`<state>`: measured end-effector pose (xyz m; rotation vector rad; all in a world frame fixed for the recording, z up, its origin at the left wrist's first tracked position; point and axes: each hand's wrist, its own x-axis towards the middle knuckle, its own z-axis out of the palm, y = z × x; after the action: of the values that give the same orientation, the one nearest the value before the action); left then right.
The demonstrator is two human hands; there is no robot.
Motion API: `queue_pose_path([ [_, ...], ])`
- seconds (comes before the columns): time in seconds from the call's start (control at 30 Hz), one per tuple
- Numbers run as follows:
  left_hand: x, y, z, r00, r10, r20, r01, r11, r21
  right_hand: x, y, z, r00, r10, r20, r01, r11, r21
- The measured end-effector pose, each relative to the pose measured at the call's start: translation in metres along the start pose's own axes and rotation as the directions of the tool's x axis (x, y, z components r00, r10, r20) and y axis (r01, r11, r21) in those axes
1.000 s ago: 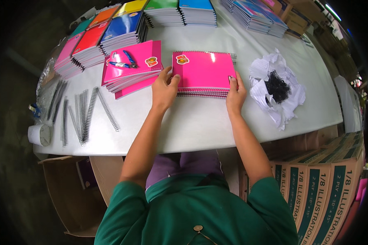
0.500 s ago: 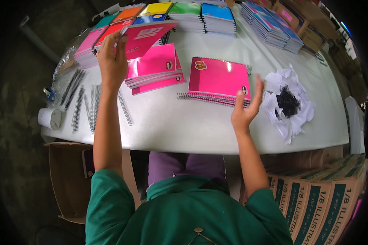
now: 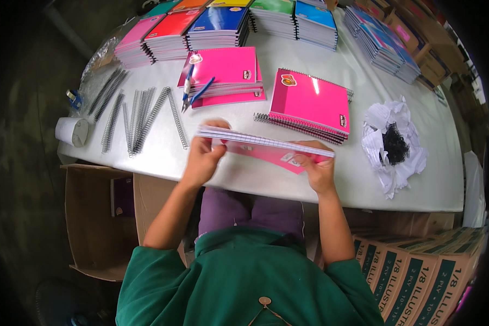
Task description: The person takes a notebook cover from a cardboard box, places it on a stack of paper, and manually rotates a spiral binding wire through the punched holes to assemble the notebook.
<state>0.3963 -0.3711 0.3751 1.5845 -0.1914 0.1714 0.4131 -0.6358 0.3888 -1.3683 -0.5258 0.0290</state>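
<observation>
A pink-covered notebook [image 3: 263, 152] is held up between my two hands above the front of the table, its page edges facing up. My left hand [image 3: 202, 161] grips one end, and my right hand [image 3: 319, 169] pinches the other end with the thumb on the cover. No coil shows on this notebook. Beyond it lies a stack of pink notebooks [image 3: 225, 64] with blue-handled pliers [image 3: 187, 91] on top. A second pink stack [image 3: 312, 103], with wire spirals along its edges, sits beyond my right hand.
Loose spiral coils [image 3: 141, 122] lie at the left, near a white roll [image 3: 72, 132]. Coloured notebook stacks [image 3: 214, 24] line the back. Crumpled white paper [image 3: 377, 163] holds black wire scraps [image 3: 395, 144] at right. An open carton [image 3: 98, 233] stands below the table's left edge.
My left hand has brought the pink notebook from above the stack down toward me. My right hand, empty before, has closed on its other end. The pliers have come into sight.
</observation>
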Motion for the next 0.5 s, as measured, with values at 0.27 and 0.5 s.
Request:
queue_pose_path([
  [0.27, 0.022, -0.006, -0.02, 0.989, 0.093, -0.114, 0.044, 0.556, 0.83, -0.01, 0.014, -0.017, 0.995, 0.064, 0.071, -0.061, 0.997, -0.048],
  [0.5, 0.058, -0.023, -0.064, 0.991, -0.045, -0.126, 0.133, 0.204, 0.97, -0.006, 0.002, -0.008, 0.994, -0.053, 0.093, 0.063, 0.992, -0.108],
])
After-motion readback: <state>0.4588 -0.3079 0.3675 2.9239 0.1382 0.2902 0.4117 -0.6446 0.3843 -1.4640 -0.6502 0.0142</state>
